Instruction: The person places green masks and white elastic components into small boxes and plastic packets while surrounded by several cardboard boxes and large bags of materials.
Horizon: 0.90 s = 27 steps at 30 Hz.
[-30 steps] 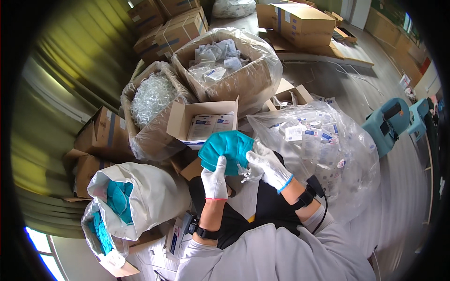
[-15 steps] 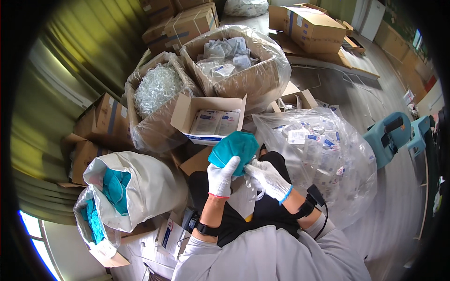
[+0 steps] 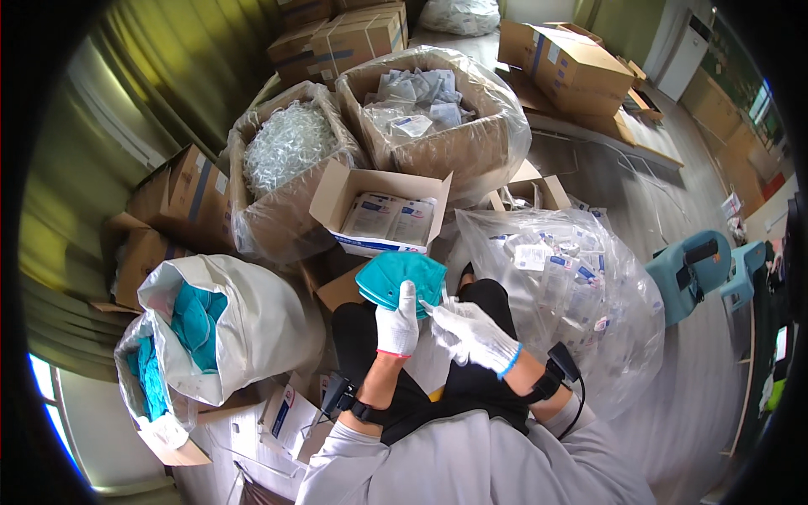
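My left hand (image 3: pixel 397 324), in a white knit glove with a red cuff, holds a teal face mask (image 3: pixel 401 278) above my lap. Its thumb lies over the front, and layered edges on the mask's left suggest more than one piece. My right hand (image 3: pixel 473 333), gloved in white with a blue cuff, is at the mask's lower right edge. Its fingers are pinched together; whether a thin strap is between them is too small to tell. Just beyond the mask stands an open carton (image 3: pixel 337 204) with printed white packets (image 3: pixel 390 219) inside.
White sacks (image 3: pixel 261 316) of teal masks stand at my left. Ahead are plastic-lined boxes, one of clear curly strands (image 3: pixel 289 145), another of packets (image 3: pixel 412 105). A clear bag (image 3: pixel 619 358) of packets fills the right, beside a blue plastic chair (image 3: pixel 692 273). Cartons (image 3: pixel 581 71) stand farther back.
The mask has tipped from upright to flatter and leans left in my left hand. My right hand has drawn slightly down and right. The whole view has shifted a little.
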Motion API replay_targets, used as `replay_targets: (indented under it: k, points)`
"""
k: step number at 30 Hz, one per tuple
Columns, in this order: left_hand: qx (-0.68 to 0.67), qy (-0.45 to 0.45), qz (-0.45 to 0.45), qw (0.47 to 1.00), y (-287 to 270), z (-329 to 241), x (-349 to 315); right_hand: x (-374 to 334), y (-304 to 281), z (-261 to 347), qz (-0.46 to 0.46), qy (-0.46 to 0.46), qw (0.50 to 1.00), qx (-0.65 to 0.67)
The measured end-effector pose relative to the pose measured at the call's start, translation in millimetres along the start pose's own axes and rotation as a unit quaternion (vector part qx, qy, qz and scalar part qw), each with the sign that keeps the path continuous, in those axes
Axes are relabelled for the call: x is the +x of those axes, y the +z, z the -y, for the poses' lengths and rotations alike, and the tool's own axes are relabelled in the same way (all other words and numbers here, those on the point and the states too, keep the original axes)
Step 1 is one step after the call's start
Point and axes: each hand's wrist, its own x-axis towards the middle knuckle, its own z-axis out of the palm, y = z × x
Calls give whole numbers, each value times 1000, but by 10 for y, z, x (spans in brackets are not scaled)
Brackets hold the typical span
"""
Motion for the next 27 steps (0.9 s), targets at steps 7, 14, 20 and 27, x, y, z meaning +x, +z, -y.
replay_targets:
  k: [7,14,20,27]
  points:
    - [225,291,124,922,396,370,-639,1402,-1389,-54,-66,-266,960,54]
    - [220,210,-122,945,-420,426,-666,736,-1934,631,-243,-234,934,115]
    - [-259,52,-183,947,-2081,-575,-30,266,-1825,-154,-278,-79,914,283]
    - [-434,-8,-270,859,-3117,-499,464,449,-838,-92,-220,-86,934,268]
